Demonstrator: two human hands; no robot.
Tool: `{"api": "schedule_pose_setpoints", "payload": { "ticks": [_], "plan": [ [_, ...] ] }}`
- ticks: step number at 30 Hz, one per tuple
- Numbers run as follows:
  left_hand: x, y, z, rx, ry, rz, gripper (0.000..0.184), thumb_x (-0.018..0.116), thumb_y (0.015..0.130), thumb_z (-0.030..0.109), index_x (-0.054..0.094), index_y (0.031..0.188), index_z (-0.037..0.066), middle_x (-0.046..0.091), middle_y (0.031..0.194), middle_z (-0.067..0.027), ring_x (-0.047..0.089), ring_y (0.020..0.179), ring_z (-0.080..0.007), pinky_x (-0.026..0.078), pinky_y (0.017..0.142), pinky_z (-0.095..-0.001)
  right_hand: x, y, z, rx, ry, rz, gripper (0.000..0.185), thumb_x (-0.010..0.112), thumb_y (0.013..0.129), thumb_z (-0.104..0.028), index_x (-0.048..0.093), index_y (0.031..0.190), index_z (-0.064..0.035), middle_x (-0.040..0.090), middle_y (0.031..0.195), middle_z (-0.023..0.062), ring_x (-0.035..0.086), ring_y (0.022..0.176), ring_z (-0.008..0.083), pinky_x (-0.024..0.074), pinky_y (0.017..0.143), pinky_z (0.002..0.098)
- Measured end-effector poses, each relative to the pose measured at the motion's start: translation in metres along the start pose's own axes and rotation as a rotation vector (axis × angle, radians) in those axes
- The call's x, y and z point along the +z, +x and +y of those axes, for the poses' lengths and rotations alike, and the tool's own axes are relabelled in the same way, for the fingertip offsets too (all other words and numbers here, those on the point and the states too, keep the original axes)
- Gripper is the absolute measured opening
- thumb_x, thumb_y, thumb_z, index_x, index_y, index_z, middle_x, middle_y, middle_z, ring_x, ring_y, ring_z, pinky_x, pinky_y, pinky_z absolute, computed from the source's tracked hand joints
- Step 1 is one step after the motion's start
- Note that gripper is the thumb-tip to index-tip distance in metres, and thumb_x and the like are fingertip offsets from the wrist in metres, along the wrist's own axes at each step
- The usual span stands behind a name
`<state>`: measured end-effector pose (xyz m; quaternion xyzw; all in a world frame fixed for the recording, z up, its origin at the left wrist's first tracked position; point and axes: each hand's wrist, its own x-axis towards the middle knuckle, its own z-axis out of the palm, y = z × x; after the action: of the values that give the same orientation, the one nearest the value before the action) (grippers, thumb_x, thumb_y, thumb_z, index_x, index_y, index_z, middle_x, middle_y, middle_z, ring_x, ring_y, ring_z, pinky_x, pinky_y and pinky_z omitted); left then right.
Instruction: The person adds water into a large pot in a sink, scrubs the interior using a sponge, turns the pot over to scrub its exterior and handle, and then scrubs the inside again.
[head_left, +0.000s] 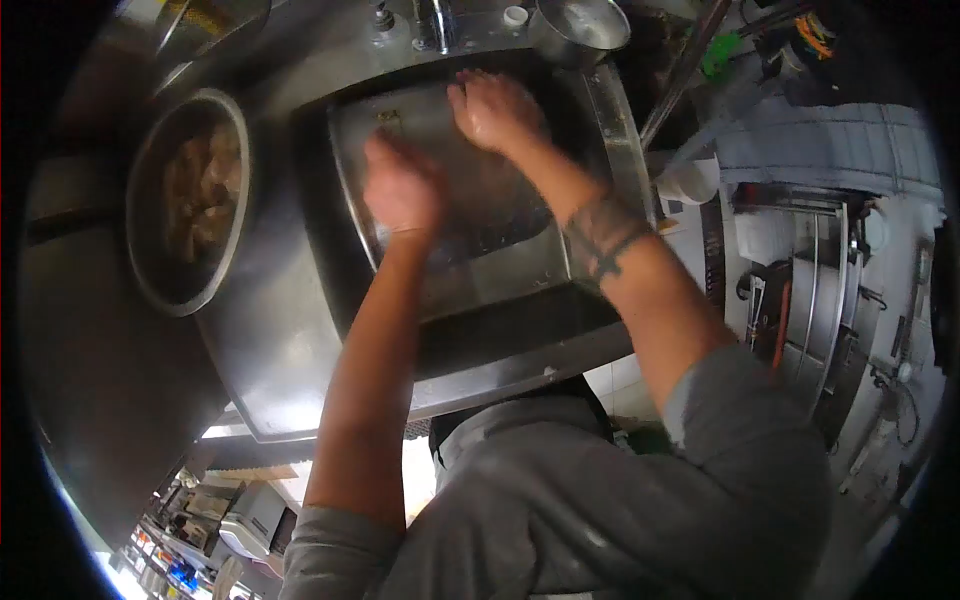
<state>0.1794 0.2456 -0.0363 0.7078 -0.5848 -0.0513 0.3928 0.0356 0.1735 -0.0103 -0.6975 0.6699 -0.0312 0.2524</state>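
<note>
Both my hands are over a rectangular metal sink point(520, 275). My left hand point(402, 190) is near the sink's left side, blurred by motion, its thumb upward and its fingers hidden. Farther back and to the right, my right hand point(492, 108) has loosely bent fingers with the thumb apart. Nothing shows in its grip. Under the hands the sink bottom looks hazy and wet. A small yellowish patch point(388, 118) lies near the left thumb; I cannot make out what it is. Behind the sink stands a chrome faucet point(436, 25).
Left of the sink, a large round metal bowl point(240, 150) holds several pale brownish pieces. A metal pot point(585, 30) stands at the back right corner. Near the faucet are a pump bottle point(388, 28) and a small white cup point(515, 17). A rack point(815, 260) is at right.
</note>
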Motion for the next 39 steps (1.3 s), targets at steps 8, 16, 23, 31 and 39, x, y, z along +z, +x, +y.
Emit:
{"api": "schedule_pose_setpoints", "payload": {
  "ticks": [8,16,23,31,39],
  "plan": [
    [-0.006,0.002,-0.017,-0.012,-0.062,-0.077,0.026,0.056,0.098,0.02,0.059,0.118,0.002,0.069,0.09,-0.0251,0.068,0.08,-0.0453,0.052,0.068,-0.0548,0.078,-0.08,0.009,-0.43,-0.047,0.355,0.058,0.052,0.1,-0.02,0.039,0.154,-0.0023,0.031,0.165,0.0163,0.029,0.153,0.0333,0.0227,0.124,0.0528],
    [-0.006,0.002,-0.02,0.005,-0.148,-0.082,0.032,0.058,0.094,0.014,0.058,0.122,0.0,0.068,0.092,-0.0244,0.066,0.081,-0.0448,0.051,0.071,-0.0526,0.083,-0.117,-0.015,-0.383,0.051,0.317,0.057,0.06,0.092,-0.011,0.05,0.147,-0.0034,0.04,0.161,0.0114,0.036,0.149,0.0325,0.0229,0.124,0.0525],
    [-0.001,0.0,-0.029,0.087,-0.11,-0.049,0.036,0.058,0.094,0.017,0.054,0.124,-0.001,0.067,0.084,-0.0246,0.066,0.077,-0.0467,0.052,0.068,-0.0542,0.067,-0.001,-0.008,-0.509,-0.072,0.399,0.06,0.057,0.091,-0.014,0.048,0.149,-0.0013,0.037,0.162,0.0182,0.03,0.152,0.0367,0.0225,0.124,0.0556],
    [-0.01,0.007,-0.021,0.119,-0.261,-0.052,0.046,0.057,0.095,0.018,0.05,0.135,-0.004,0.057,0.125,-0.0294,0.06,0.109,-0.0457,0.048,0.092,-0.0529,0.091,-0.128,0.0,-0.356,-0.032,0.384,0.059,0.057,0.096,-0.021,0.045,0.152,-0.006,0.037,0.163,0.0138,0.03,0.153,0.0323,0.0227,0.125,0.0523],
    [-0.005,0.015,-0.014,0.291,-0.09,0.101,0.049,0.05,0.103,0.019,0.044,0.142,-0.011,0.051,0.14,-0.0338,0.051,0.125,-0.05,0.041,0.108,-0.0522,0.078,-0.048,-0.012,-0.302,0.045,0.266,0.061,0.059,0.093,-0.018,0.045,0.151,-0.0035,0.037,0.162,0.0152,0.031,0.153,0.0316,0.02,0.125,0.0527]
  ]
}}
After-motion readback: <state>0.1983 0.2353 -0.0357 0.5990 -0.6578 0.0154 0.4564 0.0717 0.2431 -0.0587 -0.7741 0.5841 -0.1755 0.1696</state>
